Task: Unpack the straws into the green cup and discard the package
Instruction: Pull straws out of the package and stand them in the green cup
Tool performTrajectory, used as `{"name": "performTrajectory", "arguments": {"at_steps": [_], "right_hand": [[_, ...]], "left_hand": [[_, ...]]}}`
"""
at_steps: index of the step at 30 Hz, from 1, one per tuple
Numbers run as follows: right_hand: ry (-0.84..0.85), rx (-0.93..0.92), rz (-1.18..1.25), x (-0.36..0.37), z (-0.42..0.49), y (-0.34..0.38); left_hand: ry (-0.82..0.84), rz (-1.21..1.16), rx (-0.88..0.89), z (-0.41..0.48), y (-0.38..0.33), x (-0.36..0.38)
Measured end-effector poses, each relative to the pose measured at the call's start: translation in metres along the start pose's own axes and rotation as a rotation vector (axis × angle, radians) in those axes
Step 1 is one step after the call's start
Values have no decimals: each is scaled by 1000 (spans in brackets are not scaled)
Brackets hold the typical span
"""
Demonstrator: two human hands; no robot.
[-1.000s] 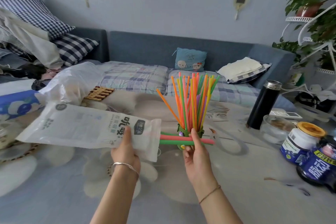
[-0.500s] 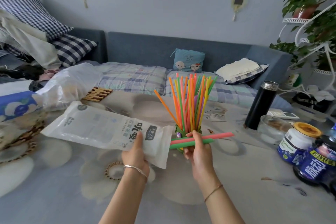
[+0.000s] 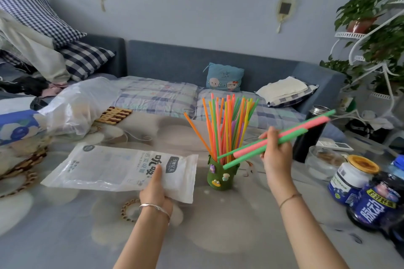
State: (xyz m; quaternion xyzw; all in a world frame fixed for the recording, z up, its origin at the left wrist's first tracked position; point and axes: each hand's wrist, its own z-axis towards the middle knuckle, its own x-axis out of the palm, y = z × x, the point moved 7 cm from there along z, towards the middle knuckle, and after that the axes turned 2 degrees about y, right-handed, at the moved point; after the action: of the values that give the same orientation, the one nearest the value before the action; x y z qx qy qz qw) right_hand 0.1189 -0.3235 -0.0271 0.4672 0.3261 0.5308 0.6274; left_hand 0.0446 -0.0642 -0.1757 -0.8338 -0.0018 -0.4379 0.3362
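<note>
Ur left hand (image 3: 155, 191) pinches the flat white plastic package (image 3: 122, 167); right hand (image 3: 276, 153) grips three thick pink-and-green straws (image 3: 306, 128) w/ tips above the green felt cup (image 3: 220, 176).

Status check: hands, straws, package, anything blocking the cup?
Left hand grips package. Right hand holds three thick straws, tilted, low ends at green cup. Thin straws crowd the cup; black flask near raised ends.

Bathing in soft, diffuse daylight, bright and even, with source out of frame. Throwing only faint, blurred shadows beneath the forearms onto the glossy table (image 3: 218, 247). Glinting off the silver bracelet (image 3: 153, 206) and the clear plastic bag (image 3: 80, 105). Bending the white plant stand (image 3: 349, 34) and wall at the wide-angle edges. Softening slightly toward the blue jars (image 3: 371, 205) at lower right; rendering the upright straws (image 3: 227, 124) crisp at centre.
</note>
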Motion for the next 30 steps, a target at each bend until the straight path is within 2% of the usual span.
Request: {"name": "performTrajectory", "arguments": {"at_steps": [2,5,9,11,16,19,23,25,28,30], "right_hand": [[110,-124,-128,10,13,18],[285,-218,-339,33,23,23],[530,-237,-588,62,19,3],[573,-199,-619,65,20,-4],[482,-180,-532,61,28,4],[513,-221,-646,67,25,2],[544,-155,-738,71,20,-9],[477,-210,-723,67,16,-4],[278,-412,-583,55,0,9],[211,-418,-567,53,-7,-1]], "left_hand": [[-4,-2,2,5,0,-3],[-12,-23,-5,12,2,-8],[-3,-36,-4,16,3,-9],[-1,-33,-4,18,2,-9],[13,-32,13,18,-2,-6],[20,-36,21,16,-3,-4],[15,-29,0,15,-1,-6],[7,-33,-6,16,-1,-8],[11,-41,-2,17,-3,-8],[18,-52,4,16,-3,-7]]}}
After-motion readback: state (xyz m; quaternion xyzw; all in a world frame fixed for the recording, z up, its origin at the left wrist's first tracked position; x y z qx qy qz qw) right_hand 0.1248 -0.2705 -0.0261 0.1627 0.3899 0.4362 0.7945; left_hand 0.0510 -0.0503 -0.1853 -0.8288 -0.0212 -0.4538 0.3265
